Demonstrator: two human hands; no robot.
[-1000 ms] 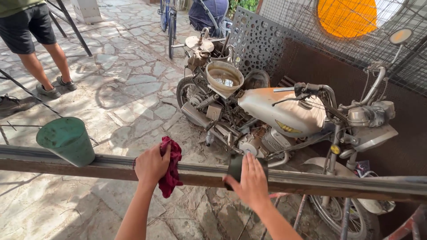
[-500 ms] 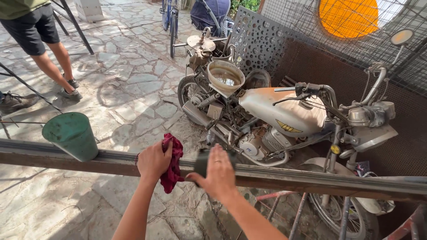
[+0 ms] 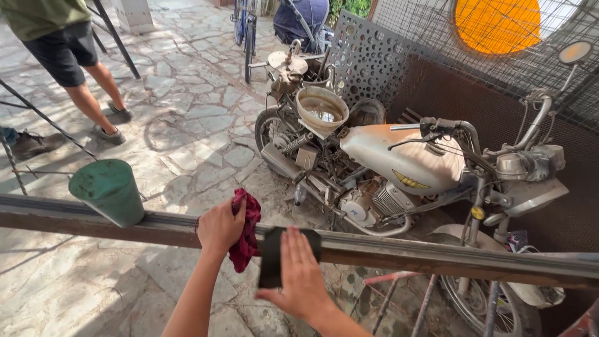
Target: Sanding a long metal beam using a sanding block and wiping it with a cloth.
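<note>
We see a long metal beam (image 3: pixel 437 256) running nearly level across the view from left to right, and both hands work near the middle of its length. Our right hand (image 3: pixel 299 274) lies flat, fingers straight and together, pressing a dark sheet of abrasive paper (image 3: pixel 271 262) that is folded over the beam's near upper edge; the sheet sits directly under the palm and fingers. Our left hand (image 3: pixel 219 226) rests just beside it to the left, fingers curled tight around a dark red rag (image 3: pixel 246 240) that hangs over the near edge. The beam's long axis lies crosswise to both forearms. Farther left, a green bucket (image 3: pixel 109 190) stands on the beam.
</note>
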